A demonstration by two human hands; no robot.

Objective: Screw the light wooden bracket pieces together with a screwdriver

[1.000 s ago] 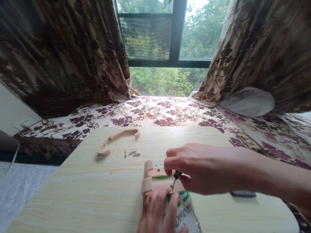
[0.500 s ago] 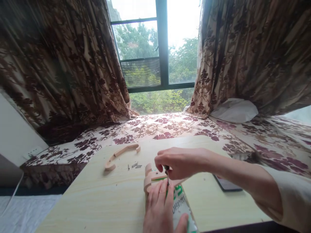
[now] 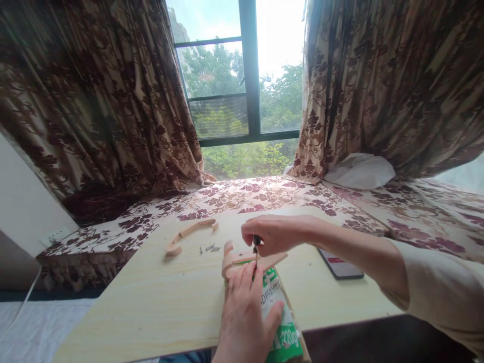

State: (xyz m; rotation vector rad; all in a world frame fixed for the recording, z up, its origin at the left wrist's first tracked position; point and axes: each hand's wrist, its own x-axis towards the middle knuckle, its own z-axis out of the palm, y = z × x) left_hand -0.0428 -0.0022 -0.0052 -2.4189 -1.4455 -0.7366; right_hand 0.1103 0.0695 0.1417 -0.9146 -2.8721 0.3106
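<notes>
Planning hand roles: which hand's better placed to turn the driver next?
Right hand, I'd say: it grips the driver, upright; the left hand lies over the pack, fingers beside the driver's shaft.

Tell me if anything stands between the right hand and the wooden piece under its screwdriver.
Nothing visible blocks the right hand; its screwdriver reaches down toward the wooden piece, with the left hand close beside the shaft.

Dark characters reading "AD钙奶饮", the last ones unclear to me, run across a white-and-green package (image 3: 278, 305), with "220g" in white on its green band. I see larger green lettering, partly hidden; print on the phone (image 3: 342, 268) is illegible.
</notes>
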